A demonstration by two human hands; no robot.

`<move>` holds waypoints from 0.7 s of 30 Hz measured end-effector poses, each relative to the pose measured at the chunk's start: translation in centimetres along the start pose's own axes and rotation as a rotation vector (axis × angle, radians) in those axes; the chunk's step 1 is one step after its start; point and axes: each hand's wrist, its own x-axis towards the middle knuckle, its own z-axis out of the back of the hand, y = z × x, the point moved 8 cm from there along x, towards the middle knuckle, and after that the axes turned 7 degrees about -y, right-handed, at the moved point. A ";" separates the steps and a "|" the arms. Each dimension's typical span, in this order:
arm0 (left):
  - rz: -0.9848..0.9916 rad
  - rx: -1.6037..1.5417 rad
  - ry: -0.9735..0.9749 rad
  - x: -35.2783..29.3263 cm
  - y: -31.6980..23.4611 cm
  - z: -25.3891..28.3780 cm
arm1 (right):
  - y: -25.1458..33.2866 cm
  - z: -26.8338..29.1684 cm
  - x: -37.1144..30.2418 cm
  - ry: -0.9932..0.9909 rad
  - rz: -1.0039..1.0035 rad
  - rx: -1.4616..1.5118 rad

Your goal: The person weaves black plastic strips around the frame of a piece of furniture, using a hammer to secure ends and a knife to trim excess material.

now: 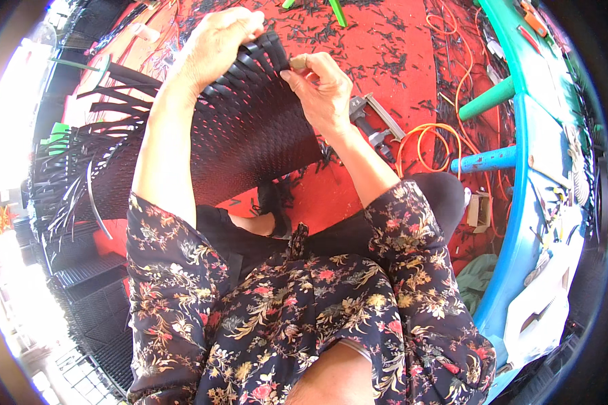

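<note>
Woven panel (257, 138) is held by left hand (215, 50) and right hand (324, 86) near metal tool (363, 121).

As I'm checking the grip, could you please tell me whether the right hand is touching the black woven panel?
Touching: the head view shows the right hand with thumb and fingertip at the upper right edge of the black woven panel.
</note>
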 end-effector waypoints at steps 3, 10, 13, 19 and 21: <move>-0.050 0.036 -0.033 -1.4 -1.2 0.8 | 1.7 -0.2 -0.3 -0.005 0.022 0.004; 0.018 -0.047 -0.030 -5.7 -2.7 0.4 | 3.6 0.0 -1.8 0.097 0.031 0.000; 0.028 -0.036 -0.081 -6.9 -3.5 0.0 | 3.4 0.1 -2.4 0.139 -0.028 0.048; -0.002 0.135 -0.051 -8.3 -4.9 -2.5 | 2.8 2.0 -3.5 0.170 -0.150 0.102; 0.007 0.153 -0.059 -8.6 -4.9 -2.6 | 2.9 2.3 -3.9 0.173 -0.148 0.092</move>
